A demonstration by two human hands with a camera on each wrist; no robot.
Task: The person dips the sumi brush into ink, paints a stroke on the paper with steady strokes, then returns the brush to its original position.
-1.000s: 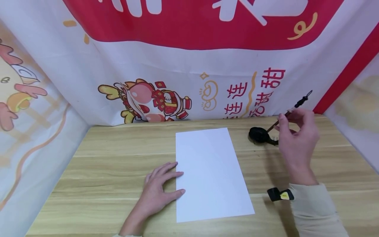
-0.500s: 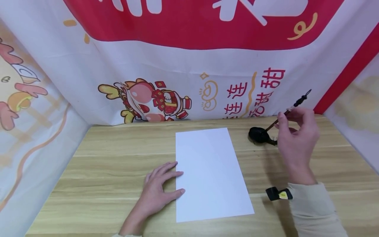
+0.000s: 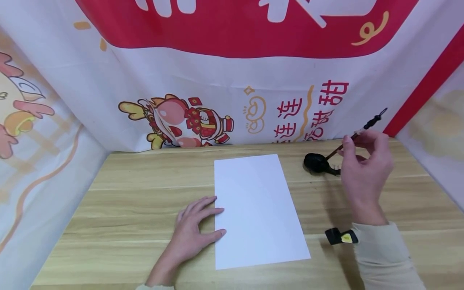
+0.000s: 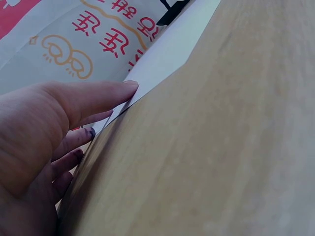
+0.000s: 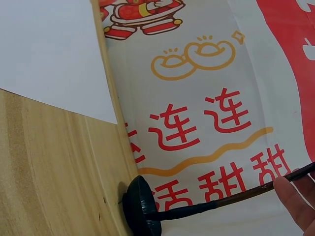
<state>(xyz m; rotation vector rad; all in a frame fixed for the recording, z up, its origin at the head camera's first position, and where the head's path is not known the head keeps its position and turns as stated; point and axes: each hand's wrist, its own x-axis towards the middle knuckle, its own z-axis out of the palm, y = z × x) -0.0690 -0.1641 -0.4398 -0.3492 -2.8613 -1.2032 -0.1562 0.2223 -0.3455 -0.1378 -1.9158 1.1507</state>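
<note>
My right hand (image 3: 367, 169) pinches the brown shaft of a writing brush (image 3: 335, 152), which slants with its hanging loop up to the right. The brush's lower end reaches into a small black ink dish (image 3: 315, 163); in the right wrist view the dark tip meets the inside of the dish (image 5: 141, 206). A blank white sheet of paper (image 3: 259, 209) lies on the table. On its left edge rest the fingertips and thumb of my left hand (image 3: 192, 233), spread and fairly straight. The left wrist view shows the thumb (image 4: 106, 96) on the paper's edge.
The wooden table (image 3: 145, 201) carries these things. White cloth with red lettering and cartoon prints (image 3: 232, 76) hangs behind and along both sides. A black wrist device with a yellow label (image 3: 340, 236) sticks out from the right sleeve.
The brush handle has swung slightly, its top end now a little further right. The right hand stays by the dish and the left hand stays on the paper. The head view has tilted slightly.
</note>
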